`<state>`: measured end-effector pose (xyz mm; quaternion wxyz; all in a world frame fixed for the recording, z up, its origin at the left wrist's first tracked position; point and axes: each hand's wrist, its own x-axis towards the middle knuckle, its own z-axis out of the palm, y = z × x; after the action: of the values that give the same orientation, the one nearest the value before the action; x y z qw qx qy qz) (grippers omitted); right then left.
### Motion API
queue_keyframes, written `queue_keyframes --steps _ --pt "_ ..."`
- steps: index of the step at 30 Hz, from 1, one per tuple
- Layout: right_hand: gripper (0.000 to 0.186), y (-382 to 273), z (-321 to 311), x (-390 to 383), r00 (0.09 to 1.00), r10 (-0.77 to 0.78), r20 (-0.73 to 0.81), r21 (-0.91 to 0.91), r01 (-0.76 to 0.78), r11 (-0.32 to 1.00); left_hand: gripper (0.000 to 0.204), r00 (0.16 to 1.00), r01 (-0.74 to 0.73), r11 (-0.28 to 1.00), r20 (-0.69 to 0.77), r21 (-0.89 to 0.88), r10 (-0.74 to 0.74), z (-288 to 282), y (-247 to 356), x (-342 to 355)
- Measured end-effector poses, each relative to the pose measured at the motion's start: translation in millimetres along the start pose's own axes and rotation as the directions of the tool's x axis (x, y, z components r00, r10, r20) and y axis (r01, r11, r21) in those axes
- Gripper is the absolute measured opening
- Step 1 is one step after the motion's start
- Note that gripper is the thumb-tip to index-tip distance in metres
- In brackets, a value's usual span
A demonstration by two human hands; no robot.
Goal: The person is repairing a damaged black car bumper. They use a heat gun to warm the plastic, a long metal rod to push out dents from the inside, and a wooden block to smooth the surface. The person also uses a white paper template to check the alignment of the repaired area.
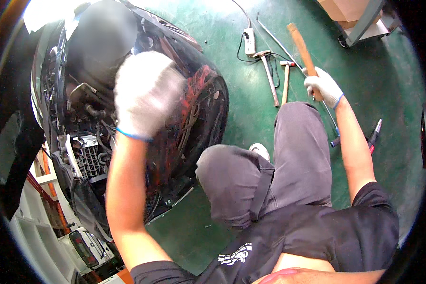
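Observation:
My right hand (324, 87), in a white knit glove with a blue cuff, is closed around the lower part of a wooden stick (302, 47). The stick slants up and to the left above the floor, its worn end free. My left hand (149, 94), gloved alike, is raised over the front corner of a dark car (199, 109). It looks rounded and blurred, its fingers are hidden, and I cannot tell whether it touches the car or holds anything. Red scuffed patches mark the fender near the wheel arch. Left of that hand the engine bay (92, 151) lies exposed.
On the green floor lie a hammer (268, 78), a red-headed hammer (286, 83), a long metal rod (278, 42), a white power strip (249, 42) with a cable, and a black-and-red tool (374, 136). A wheeled cart (364, 23) carries cardboard. My bent knees face the car.

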<state>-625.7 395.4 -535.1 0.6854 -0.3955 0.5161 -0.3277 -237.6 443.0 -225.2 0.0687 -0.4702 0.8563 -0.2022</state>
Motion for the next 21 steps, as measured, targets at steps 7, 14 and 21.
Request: queue_keyframes --steps 7,14,21 --pt "0.067 -125 77 -42 0.941 -0.294 0.167 -0.216 0.325 0.921 0.018 0.794 -0.148 0.982 0.606 0.12 0.045 44 -244 -3" --pt "0.064 -158 122 -73 0.81 -0.355 0.466 -0.541 0.579 0.61 0.029 0.391 0.843 0.372 0.918 -0.389 0.073 104 -211 -7" --pt "0.049 -192 153 -74 0.84 -0.195 0.506 -0.715 0.536 0.449 0.031 0.625 -0.031 0.686 0.521 -0.727 0.581 139 -232 9"
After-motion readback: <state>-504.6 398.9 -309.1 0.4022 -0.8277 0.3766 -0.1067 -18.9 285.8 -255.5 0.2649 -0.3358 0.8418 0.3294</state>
